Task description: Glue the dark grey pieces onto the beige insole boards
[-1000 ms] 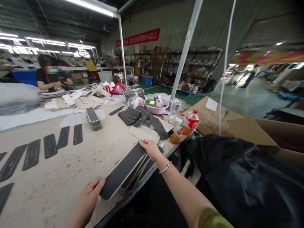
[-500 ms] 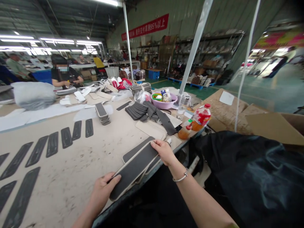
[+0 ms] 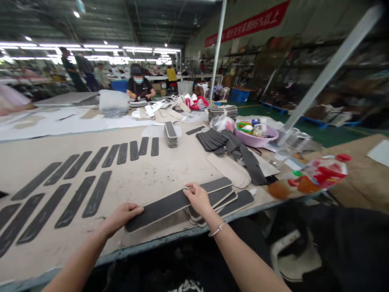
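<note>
A long dark grey strip with a pale edge (image 3: 164,206) lies aslant in front of me, its right part over a stack of similar strips (image 3: 240,202) near the table's front edge. My left hand (image 3: 123,217) pinches its left end between thumb and fingers. My right hand (image 3: 199,198), with a bracelet at the wrist, grips the same strip around its middle from the near side. Farther left, several dark glossy strips (image 3: 97,194) lie in rows on the table (image 3: 146,182).
A small stack of strips (image 3: 170,132) stands mid-table, with dark cut pieces (image 3: 212,140) to its right. Beyond are a pink basin (image 3: 258,140) and bottles (image 3: 325,172) at the right edge. A masked person (image 3: 140,86) sits across the table.
The view has swung left, showing more of the rows. The held strip now lies flatter, and its right end extends past my right hand, which has shifted to its middle.
</note>
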Motion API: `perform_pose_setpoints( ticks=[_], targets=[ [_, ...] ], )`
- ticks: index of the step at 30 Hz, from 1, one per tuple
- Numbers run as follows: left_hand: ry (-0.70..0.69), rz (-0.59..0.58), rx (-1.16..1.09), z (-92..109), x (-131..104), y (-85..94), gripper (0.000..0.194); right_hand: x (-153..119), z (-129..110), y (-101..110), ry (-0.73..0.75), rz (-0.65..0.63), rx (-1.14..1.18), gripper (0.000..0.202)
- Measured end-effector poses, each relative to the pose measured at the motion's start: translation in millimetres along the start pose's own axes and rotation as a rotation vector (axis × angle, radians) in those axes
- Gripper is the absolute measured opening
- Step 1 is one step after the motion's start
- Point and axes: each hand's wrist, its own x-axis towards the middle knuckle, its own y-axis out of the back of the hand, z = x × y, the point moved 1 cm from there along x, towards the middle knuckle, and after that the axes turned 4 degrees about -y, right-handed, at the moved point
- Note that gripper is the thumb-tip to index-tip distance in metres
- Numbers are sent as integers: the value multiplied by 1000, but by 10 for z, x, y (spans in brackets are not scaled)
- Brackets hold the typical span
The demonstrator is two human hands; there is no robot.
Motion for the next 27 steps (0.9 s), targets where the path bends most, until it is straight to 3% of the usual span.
perform_pose_setpoints(
  ticks=[4, 8, 11, 14, 19, 27],
  targets=[
    [-9, 270, 332, -612, -8, 253, 30, -61, 7, -619, 194, -215, -435, 25],
    [-115, 385, 344, -959, -48, 177, 30, -138, 1, -894, 427, -211, -606, 18],
    [-194, 410, 326, -1077, -54, 63, 30, -168, -64, -1051, 611, -231, -635, 15],
    [-239, 460, 304, -1162, -37, -8, 32, -188, -126, -1244, 682, -278, -673, 12],
    [-294, 517, 276, -1270, 5, -59, 29, -203, -148, -1465, 681, -290, -799, 12],
    [-326, 560, 258, -1324, 49, -103, 26, -199, -190, -1508, 604, -317, -855, 20]
  ],
)
